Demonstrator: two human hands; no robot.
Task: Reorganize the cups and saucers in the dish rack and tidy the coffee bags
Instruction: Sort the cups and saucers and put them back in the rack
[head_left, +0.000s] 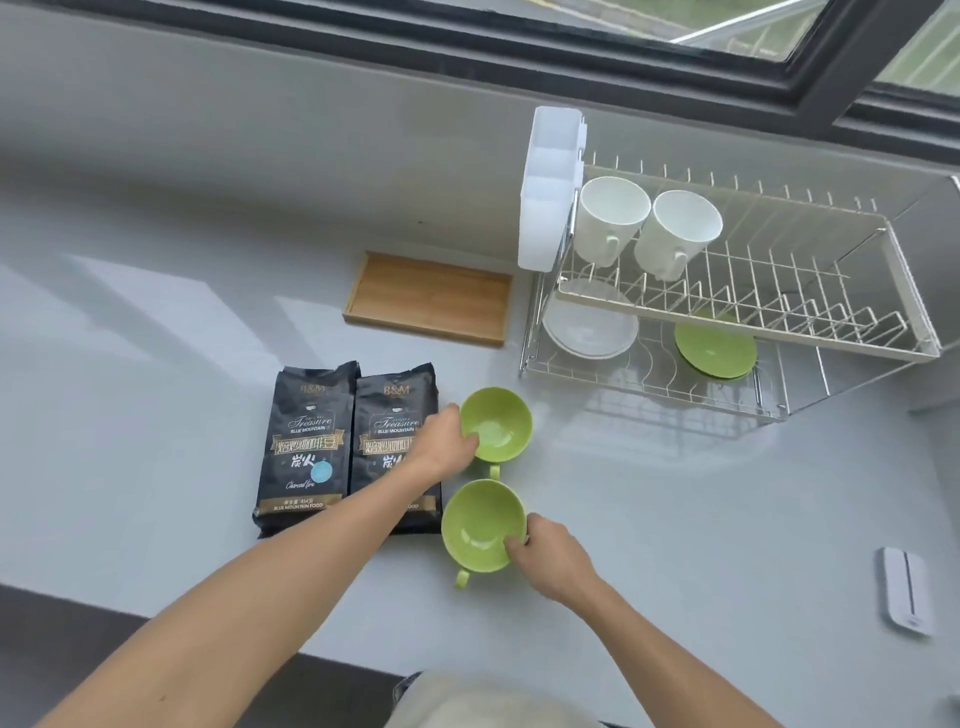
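Two green cups stand upright on the grey counter. My left hand (444, 447) grips the rim of the far green cup (501, 426). My right hand (550, 558) grips the rim of the near green cup (478, 527). Two black coffee bags (306, 447) (387, 431) lie flat side by side left of the cups; my left forearm crosses the right bag. The wire dish rack (727, 306) holds two white mugs (610, 218) (678, 231) upside down on its upper tier. White saucers (589, 325) and green saucers (714, 351) lie on the lower tier.
A shallow wooden tray (428, 296) sits behind the bags, left of the rack. A white plastic cutlery holder (550, 182) hangs on the rack's left end. A small white device (906, 590) lies at the counter's right. A window frame runs along the back.
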